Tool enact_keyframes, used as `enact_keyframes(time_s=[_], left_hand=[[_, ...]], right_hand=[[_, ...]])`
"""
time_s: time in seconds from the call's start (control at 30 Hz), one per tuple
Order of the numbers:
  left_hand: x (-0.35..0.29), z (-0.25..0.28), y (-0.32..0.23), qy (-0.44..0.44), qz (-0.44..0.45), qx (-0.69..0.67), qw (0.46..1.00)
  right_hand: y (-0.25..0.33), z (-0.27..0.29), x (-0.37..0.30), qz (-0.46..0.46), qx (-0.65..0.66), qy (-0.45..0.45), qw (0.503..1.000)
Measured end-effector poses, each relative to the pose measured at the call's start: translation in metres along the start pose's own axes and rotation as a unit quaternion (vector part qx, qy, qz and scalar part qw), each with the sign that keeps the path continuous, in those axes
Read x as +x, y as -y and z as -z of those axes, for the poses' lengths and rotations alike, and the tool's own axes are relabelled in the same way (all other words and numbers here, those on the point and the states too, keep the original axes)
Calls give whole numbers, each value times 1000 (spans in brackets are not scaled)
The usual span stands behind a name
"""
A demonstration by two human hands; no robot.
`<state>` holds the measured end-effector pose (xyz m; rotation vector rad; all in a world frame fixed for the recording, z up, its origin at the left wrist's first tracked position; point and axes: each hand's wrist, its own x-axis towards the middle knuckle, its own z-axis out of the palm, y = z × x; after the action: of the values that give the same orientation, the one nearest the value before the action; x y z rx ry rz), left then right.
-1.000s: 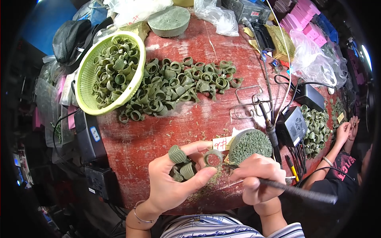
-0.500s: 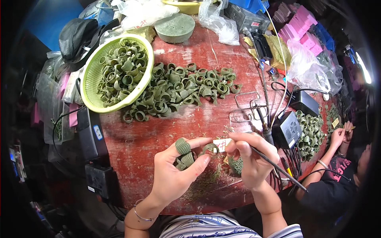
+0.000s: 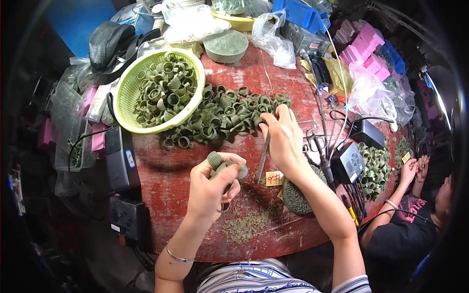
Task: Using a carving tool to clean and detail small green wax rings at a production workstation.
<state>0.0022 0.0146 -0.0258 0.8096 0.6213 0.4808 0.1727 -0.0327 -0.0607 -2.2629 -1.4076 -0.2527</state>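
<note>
My left hand [image 3: 204, 190] is closed over several green ribbed rings. One ribbed ring [image 3: 214, 159] sits at the index finger, and another green ring [image 3: 242, 170], blurred, is by the thumb tip. Below the fingers a ring's edge [image 3: 225, 207] shows; whether the hand holds it I cannot tell. My right hand [image 3: 284, 139] reaches to the right end of the ring pile [image 3: 224, 112], its fingertips at the nearest rings. A slender grey tool [image 3: 263, 161] is gripped in that hand and slants down toward me. What else its fingers hold is hidden.
A yellow-green basket [image 3: 117, 100] of rings stands left of the pile. A marked card [image 3: 274, 178] and a rough green round block [image 3: 299, 198] lie near my right forearm. Green shavings [image 3: 246, 227] dust the red table. Black boxes with cables [image 3: 348, 163] and a co-worker's hands [image 3: 415, 168] are rightward.
My right hand has moved away from the left, forward to the pile, taking the tool along. My left hand has turned and closed more. The whole view has shifted slightly.
</note>
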Motion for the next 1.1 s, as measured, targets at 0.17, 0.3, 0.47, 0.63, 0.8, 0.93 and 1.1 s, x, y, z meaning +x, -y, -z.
enact_keyframes(time_s=[0.17,0.3,0.47,0.63,0.8,0.93,1.1], left_hand=[[6,8,-1,52,76,-121,988],[7,8,8,48,85,-119,988],[11,7,14,55,120,-158,979],[12,8,16,30,112,-149,982],[1,-7,15,-25,31,23,999],[-4,-20,8,-78,-24,124,989],[-8,-21,7,3,-39,234,971]], right_hand=[[0,4,-7,-2,44,17,999],[2,12,-14,-12,78,10,997],[1,6,-6,44,25,58,997],[0,18,-19,-23,125,82,988],[15,54,-38,-210,386,128,889],[27,68,-46,-203,384,87,896],[23,68,-54,-127,339,34,931]])
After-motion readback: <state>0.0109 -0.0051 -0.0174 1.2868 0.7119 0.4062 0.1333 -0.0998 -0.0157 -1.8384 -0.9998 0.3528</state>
